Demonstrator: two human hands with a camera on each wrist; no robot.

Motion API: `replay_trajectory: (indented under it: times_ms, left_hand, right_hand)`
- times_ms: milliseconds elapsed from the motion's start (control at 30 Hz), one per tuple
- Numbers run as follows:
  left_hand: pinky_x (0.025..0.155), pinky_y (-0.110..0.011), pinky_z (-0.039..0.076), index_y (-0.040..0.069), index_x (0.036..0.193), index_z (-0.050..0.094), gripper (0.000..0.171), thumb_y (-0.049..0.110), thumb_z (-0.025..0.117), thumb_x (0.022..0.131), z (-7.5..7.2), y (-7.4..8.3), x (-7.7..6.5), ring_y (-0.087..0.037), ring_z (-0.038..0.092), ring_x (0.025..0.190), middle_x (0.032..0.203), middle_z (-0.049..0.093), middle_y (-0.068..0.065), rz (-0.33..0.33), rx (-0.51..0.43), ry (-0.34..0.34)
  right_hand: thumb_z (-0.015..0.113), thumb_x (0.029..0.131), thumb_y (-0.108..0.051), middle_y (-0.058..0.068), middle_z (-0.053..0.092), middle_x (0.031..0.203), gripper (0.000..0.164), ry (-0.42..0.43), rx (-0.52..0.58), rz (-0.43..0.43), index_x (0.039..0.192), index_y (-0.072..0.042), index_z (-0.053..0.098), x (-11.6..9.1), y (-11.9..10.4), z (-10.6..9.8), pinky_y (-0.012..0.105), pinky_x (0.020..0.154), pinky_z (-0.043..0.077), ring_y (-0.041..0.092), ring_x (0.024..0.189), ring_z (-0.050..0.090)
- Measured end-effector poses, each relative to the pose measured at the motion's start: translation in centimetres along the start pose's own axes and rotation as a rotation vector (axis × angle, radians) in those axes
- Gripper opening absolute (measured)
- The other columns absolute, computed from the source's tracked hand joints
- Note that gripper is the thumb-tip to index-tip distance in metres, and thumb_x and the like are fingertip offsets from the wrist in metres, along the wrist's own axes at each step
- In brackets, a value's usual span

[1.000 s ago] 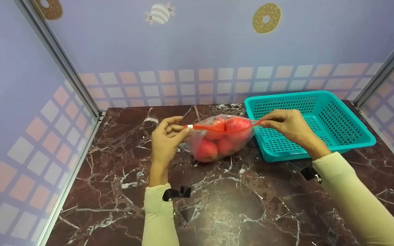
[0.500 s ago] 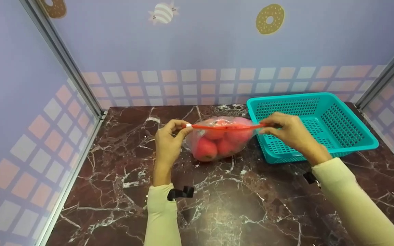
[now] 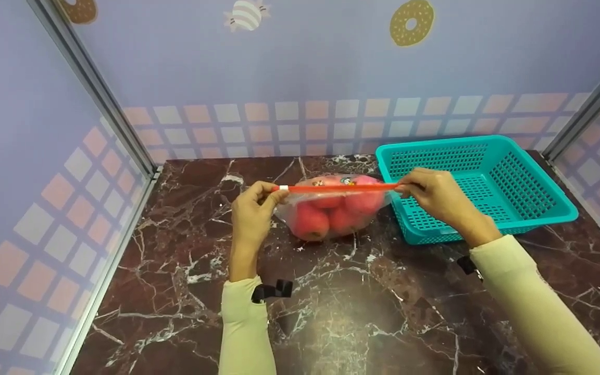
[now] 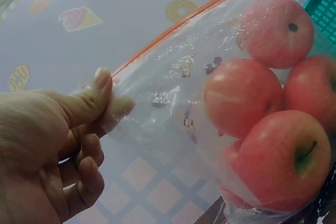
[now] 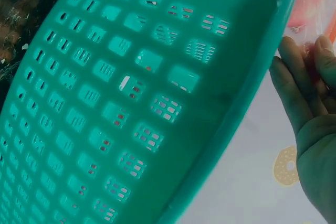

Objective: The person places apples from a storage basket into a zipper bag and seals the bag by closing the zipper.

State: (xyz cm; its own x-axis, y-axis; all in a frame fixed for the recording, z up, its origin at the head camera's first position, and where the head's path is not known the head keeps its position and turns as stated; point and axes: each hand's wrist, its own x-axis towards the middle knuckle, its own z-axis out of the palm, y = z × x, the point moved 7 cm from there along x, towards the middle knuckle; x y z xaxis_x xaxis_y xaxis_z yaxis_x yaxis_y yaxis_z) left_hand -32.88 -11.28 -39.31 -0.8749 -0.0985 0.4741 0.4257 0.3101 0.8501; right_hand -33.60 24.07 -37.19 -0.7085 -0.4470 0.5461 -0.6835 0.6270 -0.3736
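Note:
A clear zip bag [image 4: 173,87] holding several red apples [image 3: 311,223] sits on the marble-patterned table in the head view. Along its top runs a red-orange zip strip [image 3: 331,188], stretched straight, with a small white slider [image 3: 283,188] near the left end. My left hand [image 3: 252,216] pinches that left corner between thumb and index finger; its other fingers curl loosely in the left wrist view. At the opposite end, my right hand [image 3: 443,200] pinches the strip beside the basket. In the right wrist view, the basket's rim partly hides the bag.
A turquoise perforated basket [image 3: 550,221] stands at the right, directly beside the bag and below my right hand. A purple patterned wall [image 3: 300,62] closes off the back, with side panels at left and right. The brown marbled table [image 3: 341,312] extends toward me.
The zip strip was sagging with the bag's mouth parted; now it lies straight and taut, its edges together. Both hands stay at its ends, with only slight shifts.

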Motion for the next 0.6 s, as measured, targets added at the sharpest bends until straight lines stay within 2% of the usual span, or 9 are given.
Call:
replay_trajectory:
  times_ms: [133, 233, 367, 433, 500, 600]
  left_hand:
    - [0.056, -0.019, 0.046, 0.000, 0.093, 0.075, 0.017, 0.015, 0.082, 0.093, 0.0, 0.0, 0.1, -0.013, 0.068, 0.069, 0.081, 0.077, -0.004, 0.014, -0.031, -0.021]
    - [0.057, -0.019, 0.048, -0.001, 0.092, 0.075, 0.015, 0.012, 0.082, 0.092, -0.1, 0.2, 0.1, -0.013, 0.068, 0.070, 0.082, 0.077, -0.006, 0.026, -0.077, -0.046]
    - [0.054, -0.019, 0.043, 0.001, 0.090, 0.077, 0.013, 0.012, 0.083, 0.091, -0.1, 0.7, 0.0, -0.011, 0.062, 0.064, 0.082, 0.078, -0.005, 0.055, -0.076, -0.075]
    - [0.052, -0.019, 0.040, 0.002, 0.089, 0.077, 0.013, 0.012, 0.084, 0.091, -0.1, 1.0, -0.1, -0.011, 0.058, 0.061, 0.081, 0.078, -0.004, 0.075, -0.056, -0.085]
    - [0.051, -0.019, 0.039, 0.003, 0.088, 0.078, 0.013, 0.014, 0.086, 0.090, 0.1, 1.3, -0.2, -0.011, 0.055, 0.059, 0.081, 0.078, -0.002, 0.084, -0.053, -0.106]
    - [0.051, -0.018, 0.041, 0.004, 0.088, 0.078, 0.014, 0.014, 0.087, 0.089, 0.5, 1.7, -0.4, -0.012, 0.061, 0.062, 0.081, 0.079, -0.001, 0.102, -0.070, -0.151]
  right_hand:
    - [0.071, 0.101, -0.001, 0.011, 0.073, 0.087, 0.008, -0.070, -0.010, 0.064, 0.097, 0.001, 0.077, 0.6, -0.2, 0.3, 0.030, 0.060, 0.058, 0.025, 0.074, 0.072]
    - [0.069, 0.104, -0.008, 0.012, 0.072, 0.088, 0.014, -0.121, -0.051, 0.148, 0.098, 0.001, 0.077, 1.2, -0.6, 0.4, 0.038, 0.063, 0.056, 0.026, 0.074, 0.067]
    - [0.072, 0.104, -0.020, 0.017, 0.074, 0.097, 0.024, -0.131, -0.144, 0.204, 0.105, 0.003, 0.078, 2.1, -2.1, 0.4, 0.051, 0.079, 0.058, 0.035, 0.090, 0.066]
    - [0.074, 0.103, -0.020, 0.019, 0.074, 0.106, 0.026, -0.100, -0.151, 0.166, 0.112, 0.004, 0.077, 2.7, -3.5, 0.7, 0.055, 0.091, 0.057, 0.039, 0.102, 0.066]
    - [0.076, 0.102, -0.017, 0.019, 0.073, 0.115, 0.027, -0.067, -0.107, 0.103, 0.119, 0.004, 0.075, 3.3, -5.2, 1.4, 0.056, 0.100, 0.056, 0.039, 0.113, 0.065]
    - [0.077, 0.099, -0.011, 0.015, 0.073, 0.121, 0.027, -0.056, 0.015, -0.023, 0.124, 0.001, 0.074, 4.2, -8.1, 3.1, 0.049, 0.100, 0.058, 0.033, 0.114, 0.067]
